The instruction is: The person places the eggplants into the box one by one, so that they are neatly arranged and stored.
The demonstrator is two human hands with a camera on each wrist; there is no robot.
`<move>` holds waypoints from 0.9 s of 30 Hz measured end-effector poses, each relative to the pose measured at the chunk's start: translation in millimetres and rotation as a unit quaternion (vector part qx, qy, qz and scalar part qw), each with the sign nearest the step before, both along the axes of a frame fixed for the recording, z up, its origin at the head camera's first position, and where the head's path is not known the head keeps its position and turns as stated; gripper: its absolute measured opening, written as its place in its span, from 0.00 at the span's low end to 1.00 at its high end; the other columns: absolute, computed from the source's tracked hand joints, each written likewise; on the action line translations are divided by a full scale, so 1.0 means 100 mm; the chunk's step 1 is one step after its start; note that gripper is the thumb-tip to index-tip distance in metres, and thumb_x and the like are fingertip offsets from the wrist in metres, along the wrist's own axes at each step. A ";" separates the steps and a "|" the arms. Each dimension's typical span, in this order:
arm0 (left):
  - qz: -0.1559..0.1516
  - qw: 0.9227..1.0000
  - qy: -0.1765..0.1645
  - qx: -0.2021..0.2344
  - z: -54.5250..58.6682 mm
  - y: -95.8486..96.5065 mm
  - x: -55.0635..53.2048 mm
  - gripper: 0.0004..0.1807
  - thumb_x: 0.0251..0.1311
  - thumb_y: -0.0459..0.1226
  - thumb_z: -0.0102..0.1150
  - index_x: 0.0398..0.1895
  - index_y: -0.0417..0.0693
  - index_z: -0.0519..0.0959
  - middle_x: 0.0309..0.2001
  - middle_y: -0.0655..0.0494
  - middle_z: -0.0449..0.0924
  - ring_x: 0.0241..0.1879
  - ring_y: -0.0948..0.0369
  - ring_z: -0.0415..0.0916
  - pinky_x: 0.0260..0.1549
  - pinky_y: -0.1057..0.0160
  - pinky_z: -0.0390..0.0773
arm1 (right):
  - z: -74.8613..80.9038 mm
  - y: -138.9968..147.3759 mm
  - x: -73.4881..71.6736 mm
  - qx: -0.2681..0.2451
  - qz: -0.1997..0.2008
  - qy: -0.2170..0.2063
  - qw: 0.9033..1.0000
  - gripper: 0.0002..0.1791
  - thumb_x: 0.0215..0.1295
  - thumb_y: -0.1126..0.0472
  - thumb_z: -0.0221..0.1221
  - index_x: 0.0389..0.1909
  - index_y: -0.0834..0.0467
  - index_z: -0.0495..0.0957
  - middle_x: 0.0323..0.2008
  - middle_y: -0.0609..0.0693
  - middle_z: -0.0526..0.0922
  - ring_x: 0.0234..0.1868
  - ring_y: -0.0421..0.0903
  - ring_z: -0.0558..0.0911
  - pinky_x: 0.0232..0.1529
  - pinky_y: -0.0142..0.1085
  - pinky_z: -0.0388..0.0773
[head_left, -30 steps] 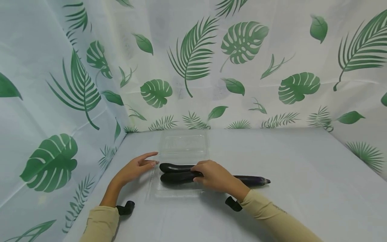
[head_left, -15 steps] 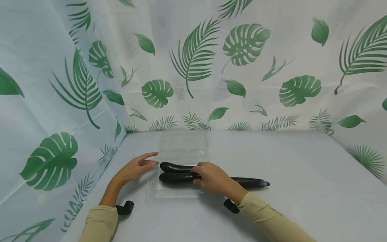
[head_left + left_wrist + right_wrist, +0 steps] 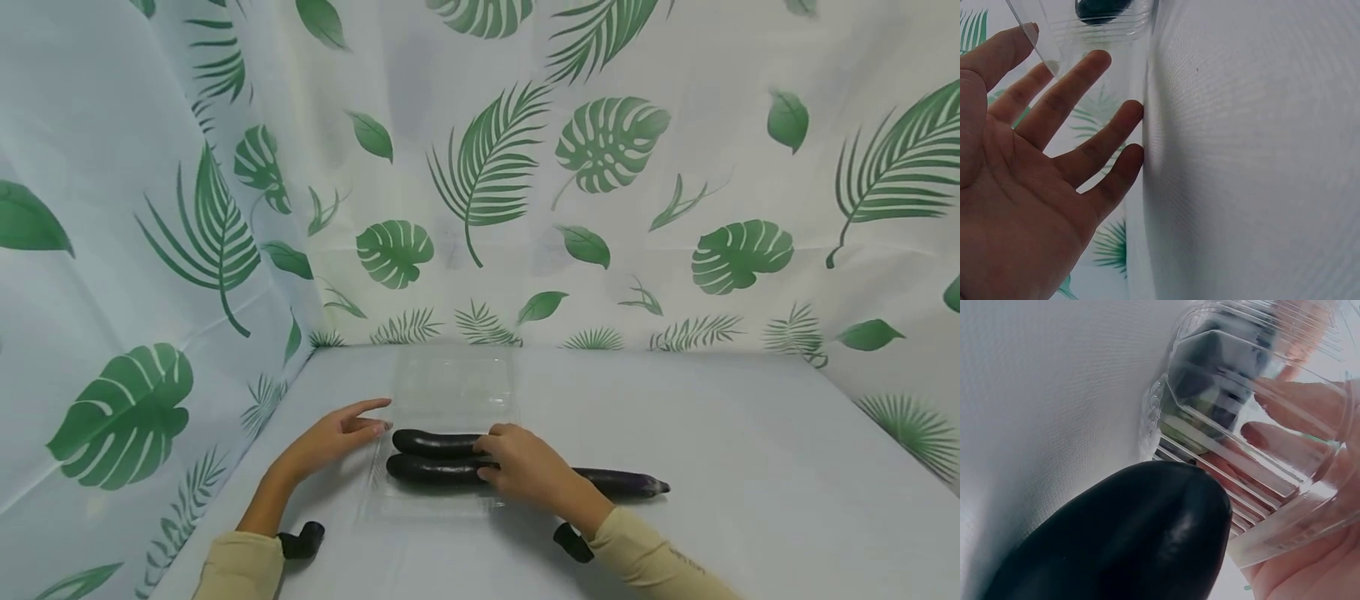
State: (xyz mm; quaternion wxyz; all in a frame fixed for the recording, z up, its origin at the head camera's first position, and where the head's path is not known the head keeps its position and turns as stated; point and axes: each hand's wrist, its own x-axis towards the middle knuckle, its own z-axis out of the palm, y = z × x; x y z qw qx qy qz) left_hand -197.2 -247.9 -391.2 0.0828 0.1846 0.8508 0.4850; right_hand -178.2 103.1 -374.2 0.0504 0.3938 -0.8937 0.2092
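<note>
Side by side in a clear plastic clamshell container (image 3: 442, 507) lie two dark eggplants, the rear eggplant (image 3: 435, 443) and the front eggplant (image 3: 435, 470). My right hand (image 3: 532, 471) reaches over the container's right wall, fingers curled at the right end of the front eggplant, where a green stem end (image 3: 1188, 422) shows through the plastic. My left hand (image 3: 326, 442) has its fingers spread, thumb and fingertips right at the container's left edge. A third eggplant (image 3: 622, 483) rests on the table right of the container, its rounded end partly behind my right hand.
The container's lid (image 3: 453, 387) lies folded back behind the tray. White leaf-printed curtains (image 3: 600, 250) stand behind and at the sides of the white table (image 3: 750, 467). Black wrist devices (image 3: 302, 540) are worn on both wrists.
The front eggplant has shifted slightly left with my right hand, its rounded end now a little past the rear one's. The left hand stays put. The head view has tilted up.
</note>
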 end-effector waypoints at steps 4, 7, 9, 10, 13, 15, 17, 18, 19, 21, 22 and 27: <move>-0.011 1.000 0.000 0.013 -0.04 0.01 0.00 0.33 0.81 0.44 0.59 0.82 0.41 0.66 0.64 0.44 0.83 0.68 0.45 0.77 0.68 0.32 0.66 | -0.01 0.02 0.04 0.002 0.003 -0.005 1.000 0.12 0.66 0.66 0.73 0.49 0.64 0.88 0.43 0.54 0.87 0.46 0.51 0.86 0.45 0.44 0.85; -0.009 1.000 -0.002 0.015 -0.04 0.01 0.01 0.33 0.81 0.44 0.59 0.81 0.41 0.66 0.63 0.44 0.84 0.67 0.46 0.78 0.68 0.32 0.67 | 0.00 0.02 0.05 -0.002 0.005 -0.009 1.000 0.12 0.67 0.65 0.73 0.49 0.63 0.88 0.43 0.53 0.87 0.46 0.50 0.86 0.46 0.43 0.84; -0.006 1.000 -0.005 0.013 -0.04 0.00 0.01 0.33 0.81 0.44 0.58 0.81 0.40 0.66 0.64 0.44 0.83 0.67 0.46 0.78 0.67 0.32 0.67 | 0.01 0.02 0.05 -0.002 0.006 -0.011 1.000 0.12 0.68 0.64 0.72 0.49 0.63 0.88 0.44 0.52 0.87 0.47 0.49 0.86 0.46 0.42 0.84; -0.005 1.000 -0.007 0.014 -0.03 0.00 0.01 0.33 0.81 0.45 0.58 0.81 0.40 0.66 0.64 0.44 0.83 0.67 0.45 0.78 0.67 0.32 0.67 | 0.02 0.02 0.04 -0.003 0.006 -0.012 1.000 0.12 0.69 0.63 0.72 0.50 0.63 0.88 0.44 0.52 0.87 0.47 0.48 0.86 0.46 0.41 0.84; -0.008 1.000 -0.005 0.011 -0.03 -0.01 0.00 0.33 0.82 0.45 0.57 0.82 0.40 0.66 0.64 0.43 0.83 0.67 0.45 0.78 0.67 0.32 0.68 | 0.04 0.02 0.03 -0.010 0.000 -0.019 1.000 0.12 0.69 0.61 0.72 0.50 0.62 0.88 0.44 0.50 0.87 0.47 0.47 0.85 0.47 0.41 0.84; -0.011 1.000 -0.006 0.012 -0.05 -0.03 0.00 0.33 0.81 0.45 0.57 0.81 0.40 0.66 0.64 0.43 0.83 0.67 0.45 0.78 0.67 0.33 0.68 | 0.04 0.02 0.05 -0.018 -0.004 -0.022 1.000 0.11 0.70 0.61 0.72 0.49 0.61 0.88 0.44 0.49 0.87 0.46 0.45 0.85 0.46 0.41 0.84; -0.015 1.000 -0.006 0.010 -0.06 -0.04 0.00 0.33 0.82 0.45 0.57 0.81 0.40 0.66 0.64 0.42 0.83 0.67 0.45 0.78 0.66 0.35 0.69 | 0.05 0.03 0.06 -0.026 -0.009 -0.022 0.999 0.10 0.70 0.61 0.72 0.47 0.61 0.89 0.43 0.49 0.87 0.46 0.45 0.85 0.46 0.41 0.84; -0.015 1.000 -0.006 0.011 -0.06 -0.04 0.00 0.33 0.82 0.45 0.57 0.81 0.39 0.66 0.64 0.42 0.83 0.67 0.45 0.78 0.66 0.36 0.70 | 0.05 0.03 0.06 -0.029 -0.011 -0.018 0.999 0.09 0.70 0.61 0.72 0.47 0.61 0.89 0.43 0.48 0.87 0.45 0.44 0.85 0.47 0.41 0.84; -0.016 1.000 -0.006 0.011 -0.06 -0.05 0.00 0.33 0.82 0.45 0.57 0.81 0.39 0.66 0.64 0.42 0.83 0.67 0.45 0.78 0.66 0.37 0.70 | 0.06 0.04 0.06 -0.032 -0.013 -0.015 0.999 0.09 0.70 0.61 0.71 0.47 0.60 0.89 0.43 0.48 0.86 0.45 0.44 0.84 0.46 0.41 0.84; -0.015 1.000 -0.004 0.010 -0.06 -0.04 0.00 0.33 0.82 0.45 0.57 0.81 0.40 0.66 0.64 0.43 0.83 0.67 0.46 0.78 0.66 0.39 0.71 | 0.09 0.05 0.06 -0.039 -0.017 -0.010 0.999 0.08 0.71 0.61 0.71 0.46 0.60 0.89 0.42 0.47 0.86 0.45 0.43 0.84 0.46 0.41 0.84; -0.013 1.000 -0.003 0.009 -0.06 -0.04 0.00 0.33 0.82 0.45 0.57 0.81 0.40 0.66 0.64 0.44 0.83 0.67 0.46 0.78 0.66 0.40 0.71 | 0.10 0.06 0.06 -0.043 -0.018 -0.009 0.999 0.08 0.72 0.61 0.70 0.46 0.60 0.88 0.42 0.46 0.86 0.45 0.42 0.84 0.46 0.41 0.84; -0.012 1.000 -0.002 0.015 -0.05 0.01 0.00 0.32 0.82 0.45 0.57 0.81 0.39 0.66 0.63 0.43 0.84 0.66 0.47 0.79 0.65 0.43 0.73 | 0.17 0.14 0.05 -0.063 -0.015 -0.014 0.998 0.07 0.75 0.61 0.67 0.46 0.60 0.88 0.43 0.47 0.86 0.45 0.45 0.85 0.46 0.42 0.84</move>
